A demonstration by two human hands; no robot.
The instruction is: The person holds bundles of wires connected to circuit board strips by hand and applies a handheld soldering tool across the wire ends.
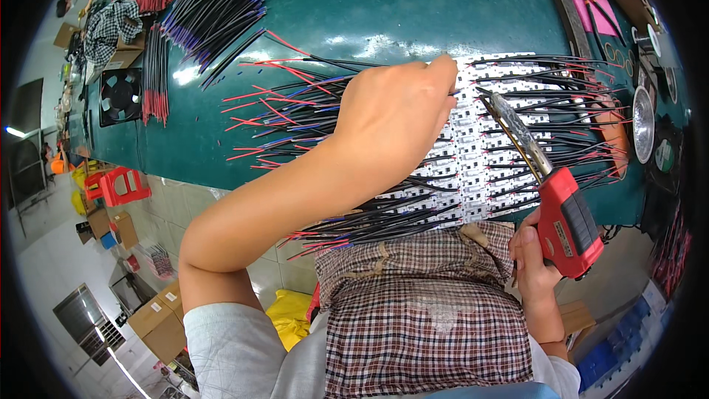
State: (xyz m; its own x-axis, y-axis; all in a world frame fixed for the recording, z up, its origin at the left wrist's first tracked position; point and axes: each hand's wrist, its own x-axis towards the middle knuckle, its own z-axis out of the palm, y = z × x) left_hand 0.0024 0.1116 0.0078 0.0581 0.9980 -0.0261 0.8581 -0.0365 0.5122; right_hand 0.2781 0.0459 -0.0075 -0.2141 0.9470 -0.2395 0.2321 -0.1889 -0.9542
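Observation:
My left hand [399,107] reaches over a panel of white circuit boards [471,166], its fingers pinched together. A short dark wire end [455,92] shows at the fingertips; the rest of that wire is hidden by the hand. In my right hand [533,262] is a red soldering gun [565,222], gripped by its handle. Its long metal tip slants up and left to the boards, close to my left fingertips. Black wires with red ends [288,118] fan out leftward from the panel, and more black wires [569,96] spread to the right.
Bundles of black wires with purple ends [214,11] and red ends [155,77] lie at the far left of the green table [325,0], near a black fan [120,96]. Pliers [587,4] rest on a pink pad at the far right. A silver round dish [643,124] stands at the right edge.

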